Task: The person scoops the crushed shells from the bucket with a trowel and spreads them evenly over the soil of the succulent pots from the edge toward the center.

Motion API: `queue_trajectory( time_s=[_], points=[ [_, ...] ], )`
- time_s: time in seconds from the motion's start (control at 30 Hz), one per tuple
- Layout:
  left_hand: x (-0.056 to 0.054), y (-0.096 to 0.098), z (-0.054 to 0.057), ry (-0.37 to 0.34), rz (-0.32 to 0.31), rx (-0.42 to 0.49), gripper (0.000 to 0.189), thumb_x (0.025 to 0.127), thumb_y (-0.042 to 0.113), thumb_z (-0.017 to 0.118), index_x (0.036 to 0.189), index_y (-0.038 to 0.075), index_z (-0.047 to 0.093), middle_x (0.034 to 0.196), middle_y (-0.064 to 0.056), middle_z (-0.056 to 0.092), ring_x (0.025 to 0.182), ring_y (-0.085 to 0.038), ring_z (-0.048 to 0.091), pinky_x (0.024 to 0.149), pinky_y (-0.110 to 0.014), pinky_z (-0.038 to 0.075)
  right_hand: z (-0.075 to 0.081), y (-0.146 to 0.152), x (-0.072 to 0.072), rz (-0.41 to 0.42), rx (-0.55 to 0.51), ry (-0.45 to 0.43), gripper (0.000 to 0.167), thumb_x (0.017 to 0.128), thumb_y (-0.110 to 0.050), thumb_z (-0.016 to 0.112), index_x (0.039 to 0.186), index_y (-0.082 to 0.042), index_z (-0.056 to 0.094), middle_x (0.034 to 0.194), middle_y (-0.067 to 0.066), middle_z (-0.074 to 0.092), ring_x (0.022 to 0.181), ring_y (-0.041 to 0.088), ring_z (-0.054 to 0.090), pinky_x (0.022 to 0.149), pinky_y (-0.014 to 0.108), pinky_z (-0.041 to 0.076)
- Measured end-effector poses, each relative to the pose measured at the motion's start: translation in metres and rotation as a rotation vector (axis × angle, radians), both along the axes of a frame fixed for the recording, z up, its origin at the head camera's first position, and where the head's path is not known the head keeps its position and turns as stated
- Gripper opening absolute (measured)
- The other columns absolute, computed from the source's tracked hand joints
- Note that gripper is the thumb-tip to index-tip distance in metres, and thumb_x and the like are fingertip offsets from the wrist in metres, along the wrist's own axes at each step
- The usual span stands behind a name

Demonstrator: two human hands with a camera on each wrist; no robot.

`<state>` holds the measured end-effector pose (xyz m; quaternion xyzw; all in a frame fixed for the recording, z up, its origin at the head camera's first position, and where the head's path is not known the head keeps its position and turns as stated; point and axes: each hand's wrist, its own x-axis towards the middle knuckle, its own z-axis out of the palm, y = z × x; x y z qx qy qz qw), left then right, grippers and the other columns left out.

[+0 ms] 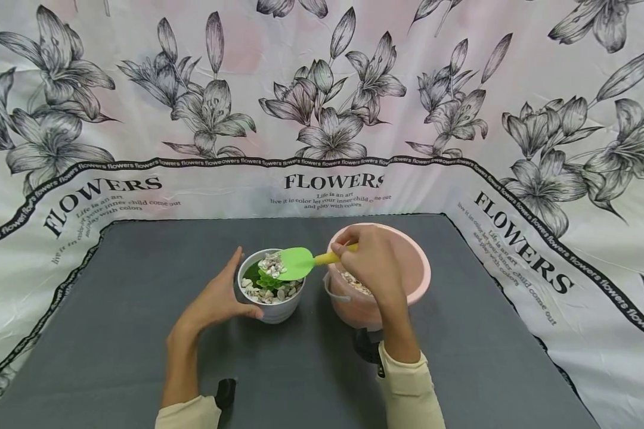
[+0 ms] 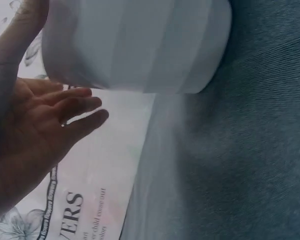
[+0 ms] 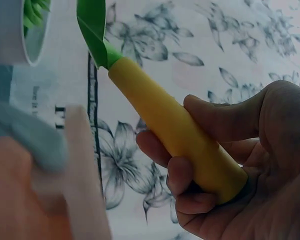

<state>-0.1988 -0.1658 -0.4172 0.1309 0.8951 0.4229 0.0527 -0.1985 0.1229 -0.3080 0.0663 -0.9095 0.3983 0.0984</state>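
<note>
A small white flower pot (image 1: 280, 311) holds a green plant (image 1: 268, 280) with pale pebbles around it. My left hand (image 1: 218, 302) holds the pot from the left, thumb on the near side and fingers on the far side. In the left wrist view the pot (image 2: 140, 45) fills the top, with the fingers spread beside it. My right hand (image 1: 374, 262) grips the yellow handle of a toy shovel (image 3: 165, 125). Its green blade (image 1: 297, 264) is over the pot's right rim, with small stones (image 1: 273, 264) at its tip above the plant.
A pink bucket (image 1: 420, 265) with a pale handle (image 1: 333, 291) stands right of the pot, under my right forearm. Pebbles (image 1: 356, 283) lie inside it. Grey cloth (image 1: 139, 333) covers the table, and a flower-printed curtain (image 1: 236, 190) rises behind and along both sides.
</note>
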Motion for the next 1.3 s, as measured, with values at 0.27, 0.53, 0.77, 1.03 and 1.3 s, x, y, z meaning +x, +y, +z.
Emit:
queue_trajectory(
  time_s=[0.27, 0.53, 0.77, 1.03, 1.3],
  points=[
    [-0.002, 0.004, -0.003, -0.022, 0.048, 0.009, 0.152, 0.065, 0.037, 0.101, 0.168, 0.007, -0.006, 0.166, -0.034, 0.03, 0.151, -0.053, 0.036, 0.115, -0.067, 0.04, -0.001, -0.043, -0.008, 0.045, 0.194, 0.039, 0.015, 0.093, -0.011, 0.071, 0.081, -0.007, 0.079, 0.074, 0.003, 0.071, 0.059, 0.014, 0.053, 0.054, 0.024, 0.039],
    [-0.005, 0.004, -0.006, 0.02, 0.063, -0.013, 0.147, 0.06, 0.036, 0.102, 0.167, -0.001, 0.009, 0.153, -0.033, 0.047, 0.139, -0.047, 0.052, 0.111, -0.062, 0.045, 0.007, -0.076, -0.013, 0.075, 0.439, 0.162, 0.051, 0.076, 0.001, 0.065, 0.05, -0.021, 0.026, 0.057, -0.007, 0.014, 0.059, 0.015, 0.023, 0.054, 0.028, 0.024],
    [-0.001, 0.005, -0.01, 0.101, 0.059, 0.036, 0.112, 0.062, 0.03, 0.102, 0.15, -0.007, 0.043, 0.132, -0.024, 0.052, 0.119, -0.039, 0.057, 0.103, -0.055, 0.052, 0.007, -0.084, -0.011, 0.019, 0.516, 0.338, 0.05, 0.067, 0.005, 0.067, 0.05, -0.021, 0.028, 0.057, -0.007, 0.016, 0.056, 0.014, 0.025, 0.047, 0.027, 0.027],
    [0.007, 0.002, -0.012, 0.054, 0.099, 0.075, 0.095, 0.07, 0.031, 0.098, 0.139, -0.001, 0.041, 0.141, -0.024, 0.058, 0.136, -0.047, 0.059, 0.109, -0.058, 0.051, 0.007, -0.094, -0.006, -0.004, 0.675, 0.434, 0.048, 0.069, -0.005, 0.075, 0.051, -0.02, 0.033, 0.055, -0.005, 0.024, 0.054, 0.017, 0.039, 0.058, 0.036, 0.047],
    [0.007, 0.005, -0.01, 0.116, 0.085, 0.026, 0.1, 0.067, 0.029, 0.1, 0.146, -0.007, 0.048, 0.125, -0.022, 0.059, 0.119, -0.04, 0.064, 0.103, -0.057, 0.054, 0.009, -0.097, 0.003, -0.014, 0.716, 0.447, 0.029, 0.069, -0.008, 0.077, 0.056, -0.016, 0.052, 0.061, 0.001, 0.054, 0.068, 0.024, 0.057, 0.07, 0.038, 0.052]
  ],
)
